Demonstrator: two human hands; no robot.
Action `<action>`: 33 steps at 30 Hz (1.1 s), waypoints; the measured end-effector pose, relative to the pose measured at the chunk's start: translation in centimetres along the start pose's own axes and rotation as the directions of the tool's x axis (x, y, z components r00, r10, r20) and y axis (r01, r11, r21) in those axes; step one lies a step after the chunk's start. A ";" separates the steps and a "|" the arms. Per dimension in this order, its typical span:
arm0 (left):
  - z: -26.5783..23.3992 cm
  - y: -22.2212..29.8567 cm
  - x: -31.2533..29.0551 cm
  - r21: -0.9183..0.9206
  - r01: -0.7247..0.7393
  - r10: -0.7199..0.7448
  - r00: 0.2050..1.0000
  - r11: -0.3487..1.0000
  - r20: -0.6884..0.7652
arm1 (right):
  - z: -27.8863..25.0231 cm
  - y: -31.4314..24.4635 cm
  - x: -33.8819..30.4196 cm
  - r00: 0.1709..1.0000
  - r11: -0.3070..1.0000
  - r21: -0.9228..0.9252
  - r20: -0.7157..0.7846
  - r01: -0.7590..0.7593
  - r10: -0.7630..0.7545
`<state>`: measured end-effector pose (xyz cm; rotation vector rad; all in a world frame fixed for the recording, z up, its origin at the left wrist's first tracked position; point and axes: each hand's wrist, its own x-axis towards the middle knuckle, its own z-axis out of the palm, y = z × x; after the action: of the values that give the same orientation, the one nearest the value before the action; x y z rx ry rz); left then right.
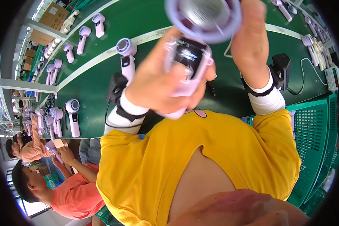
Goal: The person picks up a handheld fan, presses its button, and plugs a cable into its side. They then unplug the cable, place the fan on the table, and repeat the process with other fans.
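Close to the camera, my left hand [154, 81] is wrapped round the handle of a lilac handheld fan [194, 81]. Clear film covers part of its handle, and the dark display on the front is lit. The round fan head, with a silvery centre, tilts up and is cut off by the top edge. Beside that head is my right hand [250, 41], blurred, its fingers partly hidden or out of view; whether it grips the rim I cannot tell. A thin white cable [227, 51] hangs between the fan head and my right hand. Both wrists wear black straps with dark devices.
Another lilac fan [126, 56] lies left of my hand on the green bench [90, 116]. More fans [73, 116] stand along the left and far strips. A green crate [309, 139] is at my right, below a white power strip [332, 78]. Co-workers [69, 192] sit at left.
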<state>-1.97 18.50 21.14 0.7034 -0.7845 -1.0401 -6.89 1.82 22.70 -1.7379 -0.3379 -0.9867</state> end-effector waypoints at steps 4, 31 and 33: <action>1.8 4.9 -2.8 0.177 -0.371 0.345 0.925 0.912 0.159 | -1.0 -0.5 0.1 0.979 0.977 0.075 0.055 -0.200 0.196; 5.2 1.7 -2.3 0.581 -0.249 0.564 0.687 0.775 -0.458 | 0.3 -0.2 -0.1 0.948 0.979 -0.196 0.318 0.059 0.006; 3.5 2.4 -0.6 0.478 -0.234 0.452 0.790 0.847 -0.414 | 0.0 -0.6 -0.3 0.949 0.998 -0.062 0.314 0.017 0.004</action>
<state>-3.93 19.46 24.88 1.0882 -0.6244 -0.3052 -7.49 2.17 22.85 -1.9569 -0.5204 -0.7295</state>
